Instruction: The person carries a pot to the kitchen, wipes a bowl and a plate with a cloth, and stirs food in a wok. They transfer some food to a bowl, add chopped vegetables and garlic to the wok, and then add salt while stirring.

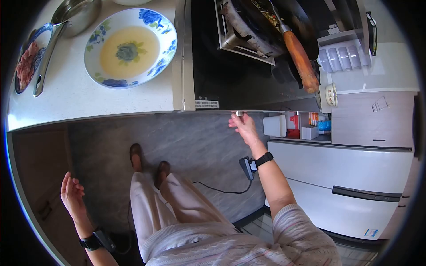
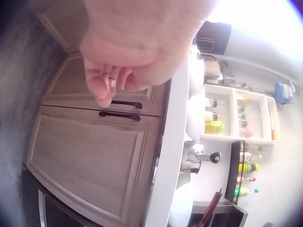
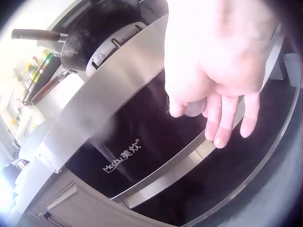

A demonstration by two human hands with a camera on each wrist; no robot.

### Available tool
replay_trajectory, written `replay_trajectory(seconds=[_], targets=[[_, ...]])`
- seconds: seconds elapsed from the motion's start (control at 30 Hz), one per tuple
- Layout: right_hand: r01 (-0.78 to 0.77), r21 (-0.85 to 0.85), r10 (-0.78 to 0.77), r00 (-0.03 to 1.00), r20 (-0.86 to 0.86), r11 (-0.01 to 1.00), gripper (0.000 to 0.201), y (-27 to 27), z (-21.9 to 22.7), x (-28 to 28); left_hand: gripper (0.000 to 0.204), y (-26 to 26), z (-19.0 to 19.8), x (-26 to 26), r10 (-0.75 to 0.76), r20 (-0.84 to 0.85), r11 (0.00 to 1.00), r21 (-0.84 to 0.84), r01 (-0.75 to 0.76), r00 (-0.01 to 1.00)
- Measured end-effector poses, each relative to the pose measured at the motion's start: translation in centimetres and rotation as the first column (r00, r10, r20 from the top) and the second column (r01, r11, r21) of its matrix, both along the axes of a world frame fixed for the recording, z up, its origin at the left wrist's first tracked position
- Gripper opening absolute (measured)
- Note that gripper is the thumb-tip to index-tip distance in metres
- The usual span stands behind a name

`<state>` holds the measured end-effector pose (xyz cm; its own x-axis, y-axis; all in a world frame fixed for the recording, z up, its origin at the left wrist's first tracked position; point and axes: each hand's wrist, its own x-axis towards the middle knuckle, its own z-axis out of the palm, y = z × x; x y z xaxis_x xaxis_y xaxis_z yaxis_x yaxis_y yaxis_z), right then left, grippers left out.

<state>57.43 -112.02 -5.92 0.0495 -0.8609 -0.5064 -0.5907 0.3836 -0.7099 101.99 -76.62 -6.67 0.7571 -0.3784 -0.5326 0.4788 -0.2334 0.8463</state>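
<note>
My right hand (image 1: 245, 128) is at the front of the stove, its thumb and forefinger pinching a round silver knob (image 1: 239, 113). In the right wrist view the knob (image 3: 195, 109) shows between thumb and forefinger on the dark front panel (image 3: 142, 146), while the other fingers extend past it. Above stands a dark wok (image 1: 306, 22) on a burner, with chopped food (image 1: 266, 14) in it and a thick wooden handle (image 1: 301, 62) reaching toward the stove's front edge. My left hand (image 1: 72, 195) hangs at my side, fingers loosely curled and holding nothing, near wooden cabinet doors (image 2: 90, 161).
On the left counter (image 1: 146, 99) stand a blue-flowered plate (image 1: 93, 62) of pale liquid, a plate of raw meat (image 1: 27, 64) and a metal pot (image 1: 84, 17) with a long-handled utensil (image 1: 44, 73). A white fridge (image 1: 341, 173) and an open shelf (image 1: 316, 139) are at right.
</note>
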Motion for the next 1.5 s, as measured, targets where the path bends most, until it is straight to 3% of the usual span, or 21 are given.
replay_trajectory(seconds=[0.27, 0.33, 0.67, 0.73, 1.07, 1.13, 1.17, 1.23, 1.27, 1.3, 1.4, 1.5], targets=[[0.036, -0.085, -0.034, 0.999, 0.02, 0.996, 0.021, 0.2, -0.5, 0.4, 0.027, 1.3, 0.2, 1.6, 0.023, -0.012, 1.0, 0.016, -0.023, 1.0], [0.005, -0.109, -0.011, 0.998, -0.055, 0.994, 0.021, 0.1, -0.6, 0.3, 0.025, 1.2, 0.9, 1.9, 0.019, -0.002, 1.0, 0.004, -0.019, 1.0], [0.021, -0.103, -0.026, 0.999, -0.046, 0.995, 0.022, 0.0, -1.1, 0.0, 0.024, 1.1, 2.3, 2.9, 0.024, 0.025, 0.999, -0.037, -0.023, 0.999], [-0.002, -0.163, -0.008, 0.998, -0.061, 0.987, 0.023, -0.2, -2.2, -0.7, 0.024, 1.3, 2.0, 3.0, 0.013, 0.028, 0.999, -0.041, -0.012, 1.0], [-0.008, -0.166, -0.001, 0.998, -0.055, 0.986, 0.025, 0.1, -0.8, 0.2, 0.025, 1.1, 2.5, 2.9, 0.001, 0.029, 1.0, -0.028, -0.001, 1.0], [0.071, -0.033, -0.071, 0.997, -0.023, 0.997, 0.025, 0.3, 0.5, 1.0, 0.026, 0.5, 3.8, 3.3, 0.008, 0.042, 1.0, -0.019, -0.007, 0.999], [0.006, 0.014, -0.005, 0.998, -0.067, 1.0, 0.037, 0.1, -0.4, -0.1, 0.028, 0.4, 5.2, 3.8, 0.026, 0.058, 1.0, -0.003, -0.026, 0.998], [-0.034, 0.095, 0.039, 0.998, -0.056, 0.995, 0.038, 0.1, 0.2, 0.0, 0.03, -0.8, 8.7, 4.6, 0.056, 0.111, 0.998, -0.014, -0.055, 0.992], [-0.104, 0.09, 0.101, 0.994, 0.038, 0.991, 0.038, -0.6, -1.1, 3.8, 0.03, 1.4, 10.7, 6.5, 0.097, 0.191, 0.995, -0.021, -0.094, 0.977], [-0.002, 0.13, 0.015, 0.995, -0.099, 0.991, 0.039, -0.3, -1.0, -1.1, 0.029, -1.8, 12.7, 6.1, 0.037, 0.219, 0.999, -0.045, -0.028, 0.975], [0.029, 0.117, -0.022, 0.998, -0.062, 0.993, 0.057, 0.2, 1.1, -2.2, 0.03, -3.1, 19.3, 10.3, 0.038, 0.41, 0.989, -0.147, 0.024, 0.911], [0.059, 0.08, -0.05, 0.992, -0.114, 0.995, 0.056, 1.2, 3.1, -3.0, 0.032, -6.3, 25.2, 14.8, 0.029, 0.57, 0.978, -0.186, 0.095, 0.821]])
